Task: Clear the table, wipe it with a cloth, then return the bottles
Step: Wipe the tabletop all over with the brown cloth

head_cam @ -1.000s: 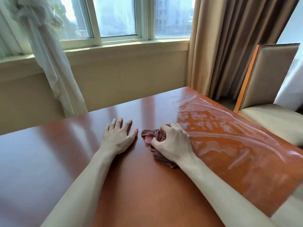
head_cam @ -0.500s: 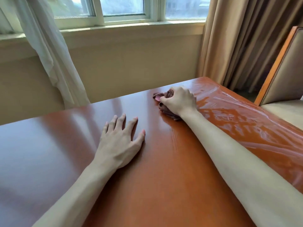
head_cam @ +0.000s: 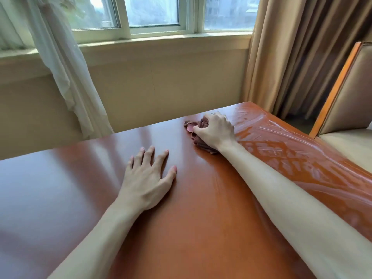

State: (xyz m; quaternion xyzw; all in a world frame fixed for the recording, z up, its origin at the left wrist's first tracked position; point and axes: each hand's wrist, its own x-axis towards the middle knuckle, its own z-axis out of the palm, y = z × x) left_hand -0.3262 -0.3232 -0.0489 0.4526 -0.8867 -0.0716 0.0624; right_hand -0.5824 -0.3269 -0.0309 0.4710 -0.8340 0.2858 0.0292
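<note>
Right hand (head_cam: 216, 131) clamps a crumpled reddish-brown cloth (head_cam: 194, 131) against the glossy orange-brown wooden table (head_cam: 201, 208) near its far edge, likely bunched for wiping pressure. Wet streaks lie right of it. Left hand (head_cam: 148, 179) rests flat, fingers spread, probably bracing. No bottles in view.

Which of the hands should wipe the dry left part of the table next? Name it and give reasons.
Right. The right hand already grips the cloth at the far edge beside the wet streaks. The left hand lies flat on the table, holding nothing.
</note>
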